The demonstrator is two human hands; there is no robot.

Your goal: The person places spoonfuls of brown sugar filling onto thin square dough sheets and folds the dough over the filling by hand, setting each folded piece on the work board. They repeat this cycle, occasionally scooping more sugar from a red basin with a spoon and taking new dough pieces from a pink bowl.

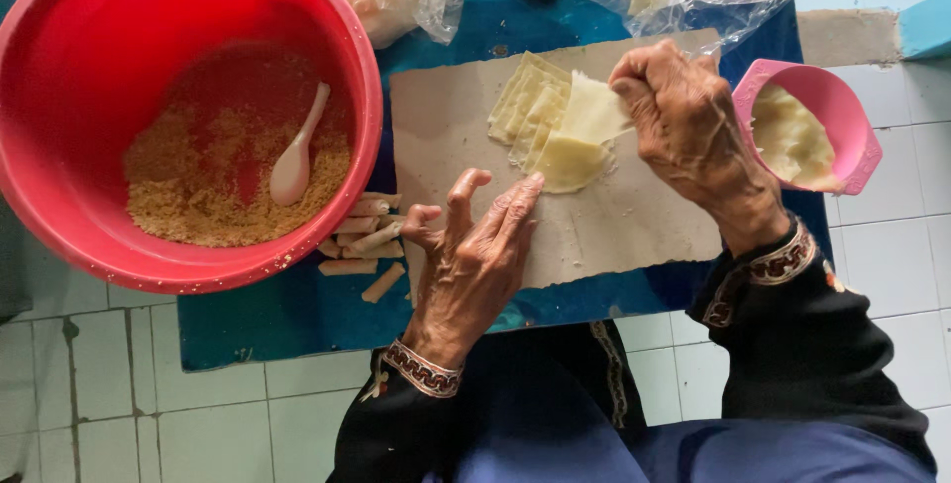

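- Left hand [474, 255] – released, fingers spread, one fingertip pressing the near edge of the top pastry sheet [575, 141].
- Right hand [684, 126] pinches that sheet's right edge.
- Sheet lies on a fanned stack of wrappers [525, 97], far part of the cardboard sheet [614, 225].
- Left: red basin [59, 176] with crumb filling [198, 196] and white spoon [297, 151]; rolled pieces [362, 240] just beside it.
- Right: pink bowl [852, 111] of pale paste.

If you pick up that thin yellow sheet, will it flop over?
Probably floppy: the top wrapper sheet looks thin, and its edge already curves where the left hand and right hand touch it. It likely tears easily. It may cling to the stack of sheets under it, since they overlap closely.
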